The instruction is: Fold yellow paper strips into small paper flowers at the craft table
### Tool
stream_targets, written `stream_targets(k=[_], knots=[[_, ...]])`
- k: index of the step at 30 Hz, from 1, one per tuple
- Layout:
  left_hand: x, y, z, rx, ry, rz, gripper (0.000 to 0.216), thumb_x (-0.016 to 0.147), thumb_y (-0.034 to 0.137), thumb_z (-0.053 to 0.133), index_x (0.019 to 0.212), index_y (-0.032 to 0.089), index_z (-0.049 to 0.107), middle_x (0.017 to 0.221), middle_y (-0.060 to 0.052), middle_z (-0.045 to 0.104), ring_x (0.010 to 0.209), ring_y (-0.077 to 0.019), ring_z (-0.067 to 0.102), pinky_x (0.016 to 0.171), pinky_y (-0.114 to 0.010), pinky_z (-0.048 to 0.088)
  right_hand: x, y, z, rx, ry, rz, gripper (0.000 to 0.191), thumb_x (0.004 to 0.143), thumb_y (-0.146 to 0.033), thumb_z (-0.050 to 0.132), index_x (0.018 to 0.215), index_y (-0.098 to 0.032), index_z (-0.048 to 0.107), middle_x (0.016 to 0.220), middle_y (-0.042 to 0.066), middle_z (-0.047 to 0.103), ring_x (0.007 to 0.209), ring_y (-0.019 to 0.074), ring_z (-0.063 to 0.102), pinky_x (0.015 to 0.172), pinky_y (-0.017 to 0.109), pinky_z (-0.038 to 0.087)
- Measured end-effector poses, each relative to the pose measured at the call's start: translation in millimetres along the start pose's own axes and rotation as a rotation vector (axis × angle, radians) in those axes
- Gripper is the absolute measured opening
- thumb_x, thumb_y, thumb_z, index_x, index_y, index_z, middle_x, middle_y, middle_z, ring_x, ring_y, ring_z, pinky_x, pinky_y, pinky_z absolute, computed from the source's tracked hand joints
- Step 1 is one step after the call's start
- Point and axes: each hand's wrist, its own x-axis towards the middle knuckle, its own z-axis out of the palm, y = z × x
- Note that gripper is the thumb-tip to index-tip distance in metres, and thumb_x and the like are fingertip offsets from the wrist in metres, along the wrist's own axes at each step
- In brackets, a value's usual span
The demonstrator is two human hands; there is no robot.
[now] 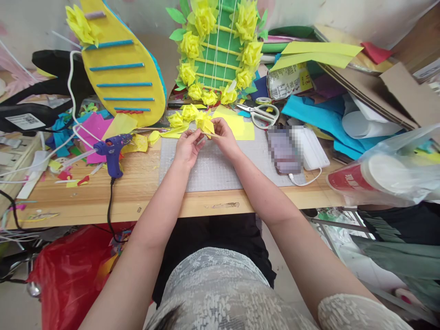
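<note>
My left hand (189, 147) and my right hand (225, 137) meet over the far part of a grey cutting mat (220, 172). The fingertips of both pinch a yellow paper flower (205, 122) at its lower end, where a thin stem-like piece runs between them. Fingers partly cover that end. Just behind lie more yellow paper flowers (189, 112). Flat yellow paper sheets (243, 130) rest to the right of my right hand. Beyond them stands a green paper-covered panel (222, 50) with white strings, edged by yellow flowers and green leaves.
At left, a blue glue gun (115, 158) stands near paper scraps, its black cord hanging over the table edge (137, 208). A yellow panel (125, 68) with blue bars leans behind. Scissors (264, 114), a phone (284, 150), a white power bank (310, 147) and a bagged cup (364, 174) lie right.
</note>
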Motion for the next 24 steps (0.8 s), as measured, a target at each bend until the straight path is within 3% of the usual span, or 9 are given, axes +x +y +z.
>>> stream_targets(k=[4,9,16,24], knots=[[1.1,-2.8,-0.3,0.03,0.023,0.029,0.027,0.073,0.006,0.068,0.068,0.018,0.045,0.057,0.009,0.059,0.049,-0.0034,0.057,0.048,-0.014,0.043,-3.2,-7.3,1.4,0.107,0.007,0.135,0.041,0.066,-0.038,0.075,0.088,-0.026,0.043,0.068,-0.009,0.057,0.064,0.0063,0.055,0.069,0.021,0.048],[-0.1,-1.5,0.6,0.059,0.074,0.027,0.028,0.073,0.008,0.07,0.067,0.019,0.045,0.057,0.009,0.059,0.042,-0.0013,0.048,0.041,-0.013,0.036,-3.0,-10.5,0.7,0.209,0.084,0.251,0.038,0.061,-0.018,0.072,0.088,-0.023,0.045,0.068,-0.009,0.062,0.06,0.0041,0.058,0.067,0.018,0.048],[-0.2,-2.9,1.7,0.095,0.07,0.047,0.031,0.07,0.008,0.072,0.068,0.019,0.043,0.053,0.011,0.053,0.043,-0.0016,0.047,0.04,-0.012,0.034,-4.4,-21.0,5.1,0.326,0.185,0.468,0.029,0.066,-0.005,0.059,0.087,-0.021,0.045,0.063,-0.009,0.06,0.055,0.0034,0.058,0.052,0.013,0.043],[-0.6,-5.9,4.7,0.114,0.058,0.051,0.03,0.071,0.006,0.071,0.07,0.019,0.043,0.053,0.011,0.053,0.043,-0.0022,0.049,0.042,-0.013,0.036,-1.8,-18.5,3.2,0.429,0.144,0.504,0.026,0.068,0.002,0.05,0.083,-0.019,0.046,0.059,-0.01,0.055,0.048,0.002,0.05,0.046,0.012,0.04]])
